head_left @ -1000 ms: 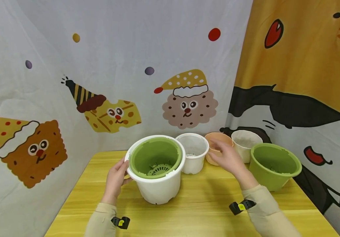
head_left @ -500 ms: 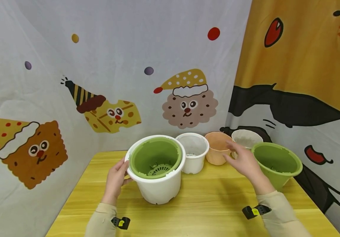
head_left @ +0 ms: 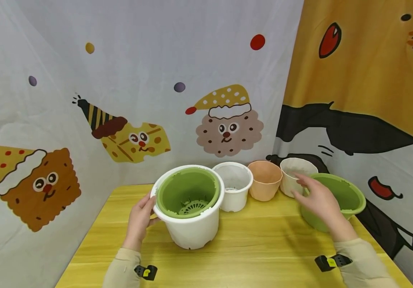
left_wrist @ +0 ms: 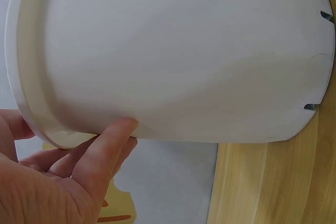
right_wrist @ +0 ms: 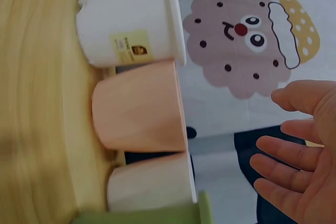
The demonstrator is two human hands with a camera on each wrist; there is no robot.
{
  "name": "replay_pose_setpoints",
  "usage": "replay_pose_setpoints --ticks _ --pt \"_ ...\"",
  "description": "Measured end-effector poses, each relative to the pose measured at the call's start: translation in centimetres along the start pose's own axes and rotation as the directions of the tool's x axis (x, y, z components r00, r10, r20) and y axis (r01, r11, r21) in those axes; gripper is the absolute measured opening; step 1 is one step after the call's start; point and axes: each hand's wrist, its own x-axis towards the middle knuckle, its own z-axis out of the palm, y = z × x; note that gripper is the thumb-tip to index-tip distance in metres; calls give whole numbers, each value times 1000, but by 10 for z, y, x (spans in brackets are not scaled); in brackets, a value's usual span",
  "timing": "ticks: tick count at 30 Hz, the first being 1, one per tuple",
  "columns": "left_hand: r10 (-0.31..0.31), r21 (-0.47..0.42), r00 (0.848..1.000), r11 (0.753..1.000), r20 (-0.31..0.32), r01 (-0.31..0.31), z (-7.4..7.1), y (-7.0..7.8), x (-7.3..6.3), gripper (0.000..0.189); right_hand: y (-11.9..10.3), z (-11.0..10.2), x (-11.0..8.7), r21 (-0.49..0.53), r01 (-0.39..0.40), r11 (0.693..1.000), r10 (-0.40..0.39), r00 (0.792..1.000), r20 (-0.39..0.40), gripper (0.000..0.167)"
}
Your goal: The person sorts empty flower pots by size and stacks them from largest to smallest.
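Observation:
A large white flowerpot (head_left: 191,232) stands on the table with a green flowerpot (head_left: 188,188) nested inside it. My left hand (head_left: 141,219) grips the white pot's rim at its left side; the left wrist view shows fingers (left_wrist: 105,153) against the wall below the rim. My right hand (head_left: 319,200) is held in the air with its fingers (right_wrist: 286,153) spread and nothing in them. It is nearest to the cream flowerpot (head_left: 290,182) and a second green flowerpot (head_left: 350,196), partly covering the latter in the head view.
A smaller white flowerpot (head_left: 234,200) and a peach flowerpot (head_left: 265,188) stand in the back row, left of the cream pot. The wooden table (head_left: 257,244) meets a cartoon-printed cloth backdrop (head_left: 138,80) behind.
My right hand has moved right, from over the peach pot, past the cream pot, toward the green pot at the right. My left hand and the white pot stay in place.

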Motion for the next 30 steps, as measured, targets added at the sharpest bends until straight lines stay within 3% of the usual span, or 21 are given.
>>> replay_pose_setpoints --ticks 16,30 --pt "7 -14 1000 1000 6 -7 0 -1 0 50 36 -10 -16 -59 -27 998 26 999 -20 54" --pt "-6 5 1000 1000 -4 6 0 0 0 51 69 -32 -24 -100 -109 989 109 994 -9 54"
